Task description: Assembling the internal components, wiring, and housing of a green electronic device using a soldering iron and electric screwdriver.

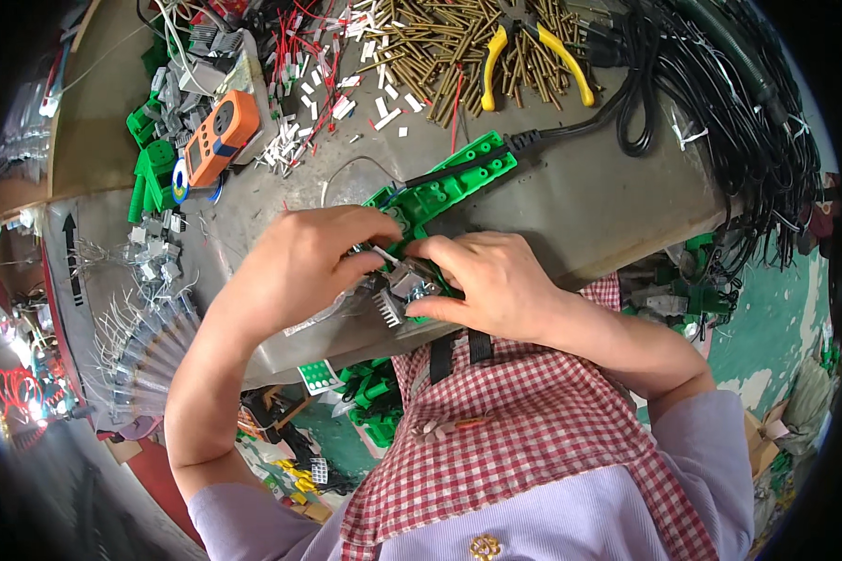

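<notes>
Nearest is the person's red-checked apron [533, 439] over lilac sleeves. Just beyond it, at the near edge of the grey workbench [589, 206], both hands meet over a small metal part [404, 285] with comb-like fins and a thin white lead. The left hand [299, 266] curls closed, thumb and forefinger pinching the part from the left; the right hand [491, 280] pinches it from the right. It sits against a long green plastic frame [444, 187] running far-right. Farther off lie an orange meter [217, 136], brass pins [440, 47], yellow-handled pliers [533, 56] and black cables [720, 103].
</notes>
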